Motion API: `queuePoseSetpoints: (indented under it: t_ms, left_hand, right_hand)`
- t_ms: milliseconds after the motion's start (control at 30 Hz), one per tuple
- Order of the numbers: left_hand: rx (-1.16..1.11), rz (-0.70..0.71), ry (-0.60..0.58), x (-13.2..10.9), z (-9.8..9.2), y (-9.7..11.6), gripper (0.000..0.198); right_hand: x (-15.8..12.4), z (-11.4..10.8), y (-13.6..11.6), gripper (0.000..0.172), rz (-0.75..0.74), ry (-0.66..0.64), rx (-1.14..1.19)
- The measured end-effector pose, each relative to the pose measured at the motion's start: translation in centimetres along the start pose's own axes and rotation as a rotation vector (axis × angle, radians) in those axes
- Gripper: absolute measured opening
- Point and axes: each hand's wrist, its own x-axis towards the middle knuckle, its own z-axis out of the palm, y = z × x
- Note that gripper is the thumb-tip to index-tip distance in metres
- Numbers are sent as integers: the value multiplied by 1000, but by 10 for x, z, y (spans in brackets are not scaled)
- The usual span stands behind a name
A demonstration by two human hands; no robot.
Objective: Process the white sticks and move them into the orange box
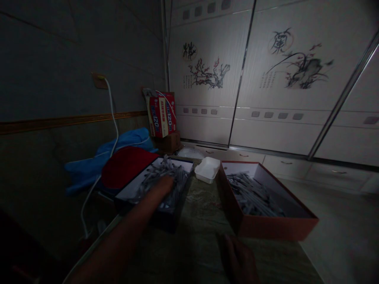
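Observation:
My left hand point(165, 184) reaches into a dark-sided box point(130, 192) with a pale inside. Its fingers are blurred and lost among a heap of thin, clear-grey plastic pieces point(180, 173), whose exact kind I cannot make out. Low in the picture, over the table near the red-brown box, is my right hand point(241, 258), dim and curled. What its fingers hold, if anything, is hidden. The red-brown box point(275, 228) at the right contains many long, thin, pale sticks or tubes point(254, 193). Between the two boxes stands a small white open container point(207, 169).
A red round item point(127, 165) and blue cloth point(124, 142) lie left of the dark box. A white cable point(111, 102) hangs from a wall socket point(100, 81). Red-and-white cartons point(162, 114) stand behind, before white sliding doors point(207, 126). The table point(201, 213) has a greenish, stone-like top.

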Motion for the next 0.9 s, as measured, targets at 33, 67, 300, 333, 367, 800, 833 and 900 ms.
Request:
queuePoseSetpoints:
  t_ms: [33,67,300,333,367,800,833,900]
  left_hand:
    - [10,-2,3,0,-1,2,17]
    - [19,-7,9,0,-3,5,16]
    - [32,9,208,-40,-35,11,15]
    - [16,13,258,-53,-40,12,16]
    - [-21,16,314,-66,-43,14,15]
    - [-1244,-214,246,-191,77,103,23]
    - [-1269,-232,219,-192,89,105,26]
    - [-1285,-185,146,-190,109,108,26]
  right_hand:
    - [0,0,2,53,8,-21,-10]
    - [1,1,3,53,11,-38,-16]
    - [-1,2,0,50,-2,-46,21]
    - [-1,1,-2,50,-5,-50,29]
    - [-1,1,-4,50,-7,-38,35]
    - [-9,12,-44,46,297,-214,603]
    - [-9,13,-39,45,304,-156,600]
    - [-9,12,-27,43,319,-28,560]
